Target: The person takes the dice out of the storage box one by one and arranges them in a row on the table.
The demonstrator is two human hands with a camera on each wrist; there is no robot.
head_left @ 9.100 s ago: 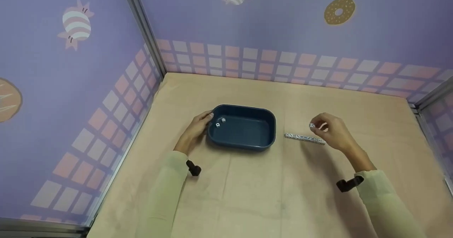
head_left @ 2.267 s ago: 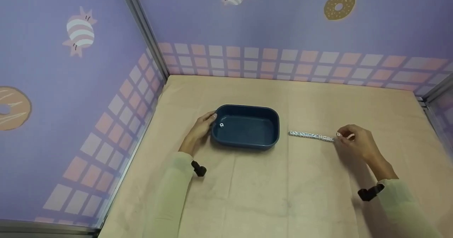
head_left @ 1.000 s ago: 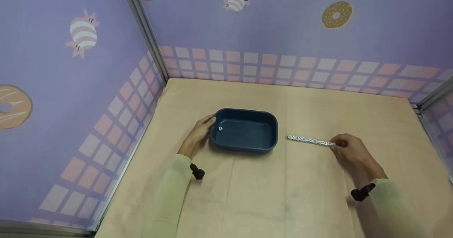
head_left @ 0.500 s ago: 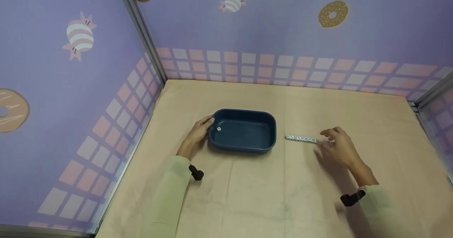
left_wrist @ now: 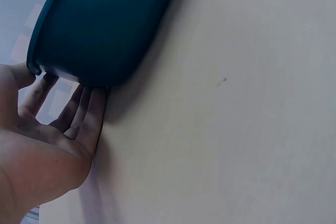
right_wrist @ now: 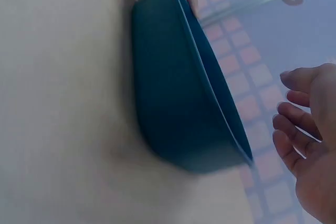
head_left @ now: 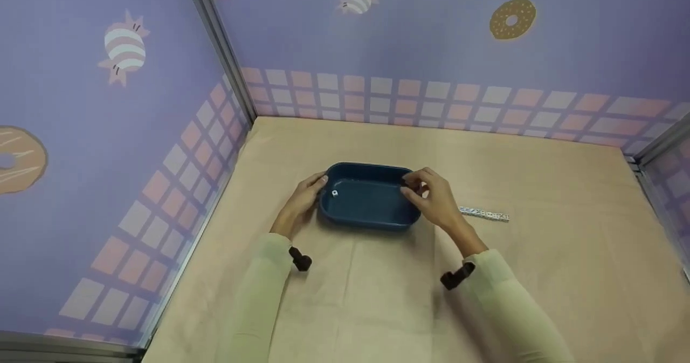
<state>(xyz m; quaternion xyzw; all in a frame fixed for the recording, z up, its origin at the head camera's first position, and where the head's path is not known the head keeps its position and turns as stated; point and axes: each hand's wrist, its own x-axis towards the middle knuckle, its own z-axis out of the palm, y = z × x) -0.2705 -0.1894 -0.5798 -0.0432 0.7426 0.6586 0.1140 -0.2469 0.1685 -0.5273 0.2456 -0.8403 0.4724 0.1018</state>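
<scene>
A dark blue rectangular tub (head_left: 372, 204) with rounded corners stands on the table. My left hand (head_left: 303, 198) holds it by its left end, thumb at the rim and fingers against the outer wall, as the left wrist view also shows. One white die (head_left: 335, 193) lies inside near that end. Over the tub's right rim hovers my right hand (head_left: 434, 198), fingers gently bent and thumb apart. In the right wrist view nothing sits between its fingers. Right of the tub lies a straight row of small white dice (head_left: 488, 215), its left part hidden behind the right hand.
A beige cloth (head_left: 388, 287) covers the table. Purple walls with a pink and white tile pattern (head_left: 409, 96) stand behind and at the left. Each wrist carries a black camera (head_left: 457, 275).
The right hand set a die at the row's right end, let go, and moved left over the tub. Two dice were in the tub at first, one now. The left hand stayed on the tub.
</scene>
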